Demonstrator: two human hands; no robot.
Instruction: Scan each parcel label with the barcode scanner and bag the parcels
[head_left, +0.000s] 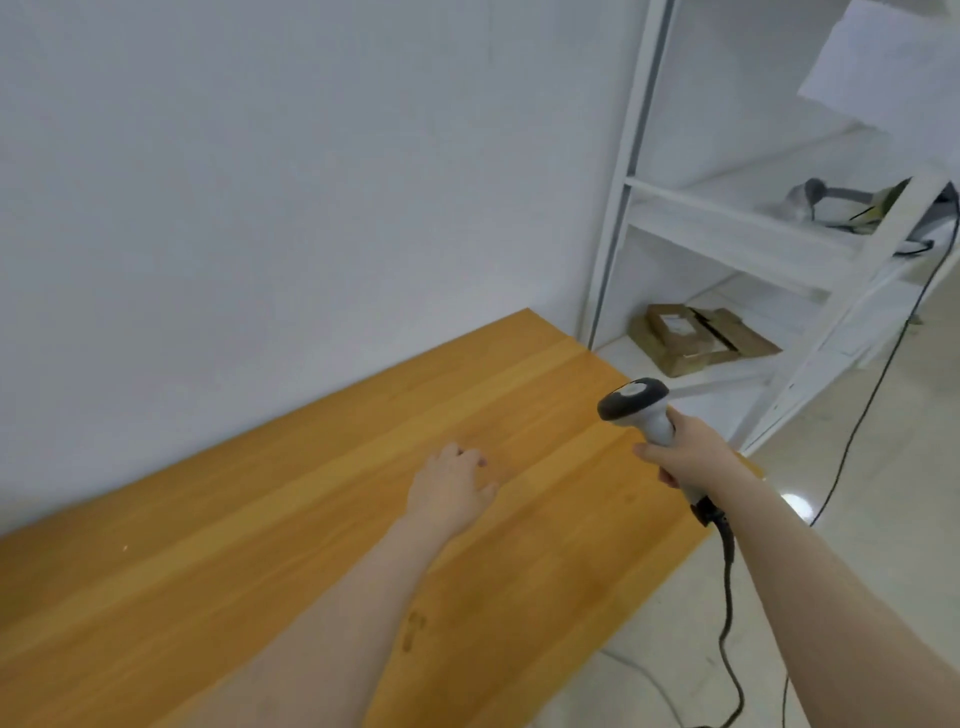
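Observation:
My right hand (685, 453) grips the handle of a grey and black barcode scanner (635, 405), its head pointing left over the right end of the wooden table (322, 519). My left hand (451, 488) hovers palm down over the table with relaxed fingers and holds nothing. Brown cardboard parcels (696, 335), one with a white label, lie on the lower shelf of a white rack (779, 260) to the right of the table.
The scanner's black cable (730, 597) hangs down to the pale floor and curls there. A higher rack shelf holds a grey object and cables (852, 208). White paper (883, 67) hangs at the top right. A white wall backs the table.

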